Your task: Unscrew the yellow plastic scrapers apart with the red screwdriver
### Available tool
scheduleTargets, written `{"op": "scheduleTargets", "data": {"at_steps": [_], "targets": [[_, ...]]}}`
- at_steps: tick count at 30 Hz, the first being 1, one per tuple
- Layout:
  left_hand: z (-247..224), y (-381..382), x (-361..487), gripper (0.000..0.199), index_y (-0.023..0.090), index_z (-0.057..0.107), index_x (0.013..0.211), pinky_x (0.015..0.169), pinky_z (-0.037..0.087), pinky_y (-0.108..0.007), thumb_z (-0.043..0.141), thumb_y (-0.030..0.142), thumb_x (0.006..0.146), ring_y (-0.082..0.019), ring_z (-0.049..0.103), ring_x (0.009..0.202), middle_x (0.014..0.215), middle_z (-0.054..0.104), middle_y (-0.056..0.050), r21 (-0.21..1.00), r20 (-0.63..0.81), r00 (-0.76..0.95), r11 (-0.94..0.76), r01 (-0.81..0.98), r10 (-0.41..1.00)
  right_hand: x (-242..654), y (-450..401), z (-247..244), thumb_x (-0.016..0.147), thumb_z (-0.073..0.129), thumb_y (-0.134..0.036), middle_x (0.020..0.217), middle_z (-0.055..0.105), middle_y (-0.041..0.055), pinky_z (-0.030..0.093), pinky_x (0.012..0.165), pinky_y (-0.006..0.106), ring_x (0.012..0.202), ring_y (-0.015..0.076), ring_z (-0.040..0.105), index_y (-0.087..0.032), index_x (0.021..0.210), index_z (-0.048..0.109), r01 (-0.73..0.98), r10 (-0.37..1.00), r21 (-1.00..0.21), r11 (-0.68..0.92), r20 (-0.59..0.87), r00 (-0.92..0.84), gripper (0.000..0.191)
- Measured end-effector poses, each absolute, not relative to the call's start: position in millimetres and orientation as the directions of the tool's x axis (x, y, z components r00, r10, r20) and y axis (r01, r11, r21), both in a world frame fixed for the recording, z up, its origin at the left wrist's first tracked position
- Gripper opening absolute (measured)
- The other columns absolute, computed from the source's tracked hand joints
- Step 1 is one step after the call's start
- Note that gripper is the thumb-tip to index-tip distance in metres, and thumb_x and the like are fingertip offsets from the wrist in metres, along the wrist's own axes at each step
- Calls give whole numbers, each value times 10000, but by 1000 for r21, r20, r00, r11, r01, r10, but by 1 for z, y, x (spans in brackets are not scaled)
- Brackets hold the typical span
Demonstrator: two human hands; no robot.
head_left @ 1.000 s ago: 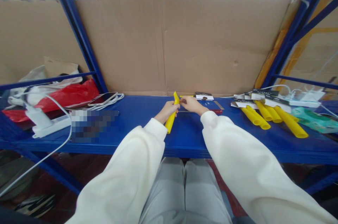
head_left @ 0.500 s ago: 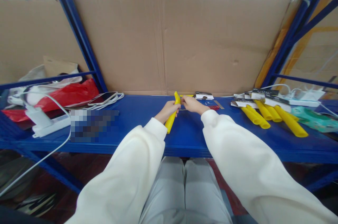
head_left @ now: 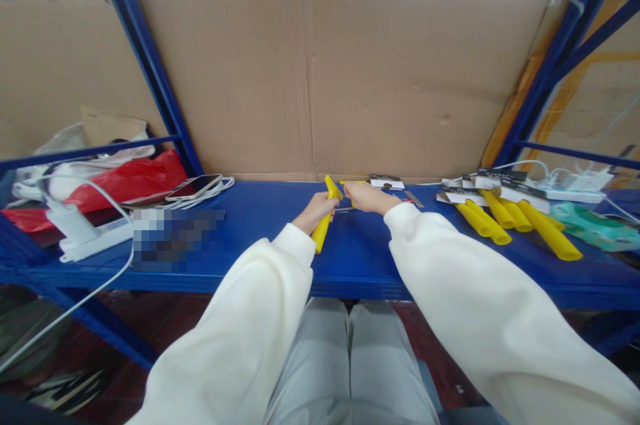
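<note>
My left hand (head_left: 317,209) is closed around a yellow tool with a tubular handle (head_left: 321,233) and a flared, angled head. The tool stands tilted over the blue shelf, its head pointing away from me. To its right, my right hand (head_left: 367,197) is closed on a thin-shafted screwdriver (head_left: 344,209), whose shaft points left at the yellow tool's head. Fingers hide most of the screwdriver's grip. Just beyond my right hand lie a yellow strip (head_left: 350,182) and a black-and-white card (head_left: 387,182). A small metal strip (head_left: 414,199) lies beside my right wrist.
Several yellow tubular handles (head_left: 500,210) with black-and-white cards lie on the right of the blue shelf (head_left: 270,201), near a green packet (head_left: 595,225). On the left are a white power strip (head_left: 100,241), cables and a red bag (head_left: 135,178). Cardboard (head_left: 400,78) walls the back.
My right hand has drawn slightly right, away from the yellow tool, so the thin shaft shows between my hands. The yellow tool's head has turned a little and tipped left.
</note>
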State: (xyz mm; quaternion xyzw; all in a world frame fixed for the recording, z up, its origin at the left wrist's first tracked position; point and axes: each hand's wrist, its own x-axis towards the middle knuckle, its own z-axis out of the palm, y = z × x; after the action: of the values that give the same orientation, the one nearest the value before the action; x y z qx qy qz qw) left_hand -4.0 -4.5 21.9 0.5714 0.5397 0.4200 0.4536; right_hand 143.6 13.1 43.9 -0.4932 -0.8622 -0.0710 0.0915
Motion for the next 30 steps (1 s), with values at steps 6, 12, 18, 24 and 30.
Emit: {"op": "scheduleTargets", "data": {"at_steps": [6,12,18,24,30], "targets": [[21,-2,-6,217,185,517,663,406,308,-196,570,17,790,-79,399,351,432,433,70,970,-11,18,6,242,1000,178,20,57,956,466,-86,1056,741,155,431,762,277,936,229,687,-142,1133,636,913,876,40,406,269,-402,251],[24,-6,-4,222,185,516,653,413,317,-204,544,16,795,-86,401,361,434,437,59,966,-16,23,9,258,1000,244,48,44,909,515,-77,1044,762,169,436,715,260,945,233,701,-130,1072,699,995,968,-13,97,233,-92,252],[21,-1,-4,204,181,526,670,422,320,-201,566,12,776,-80,404,365,449,440,66,970,-13,34,4,242,999,272,63,26,831,568,-81,914,784,157,494,708,259,882,248,734,-136,848,769,997,989,-60,41,144,-32,209],[16,0,-5,152,172,558,722,412,323,-196,545,36,789,-87,424,373,446,443,66,972,13,41,-22,232,999,277,79,26,744,666,-140,691,744,127,528,655,298,774,279,731,-169,761,787,992,992,-96,81,104,-71,125],[21,-5,-5,216,186,507,668,404,301,-195,544,20,802,-72,400,350,445,437,70,974,-12,56,-1,226,998,272,83,23,753,647,-126,732,756,129,541,691,306,812,285,741,-142,866,804,994,997,-105,-7,80,15,195]]}}
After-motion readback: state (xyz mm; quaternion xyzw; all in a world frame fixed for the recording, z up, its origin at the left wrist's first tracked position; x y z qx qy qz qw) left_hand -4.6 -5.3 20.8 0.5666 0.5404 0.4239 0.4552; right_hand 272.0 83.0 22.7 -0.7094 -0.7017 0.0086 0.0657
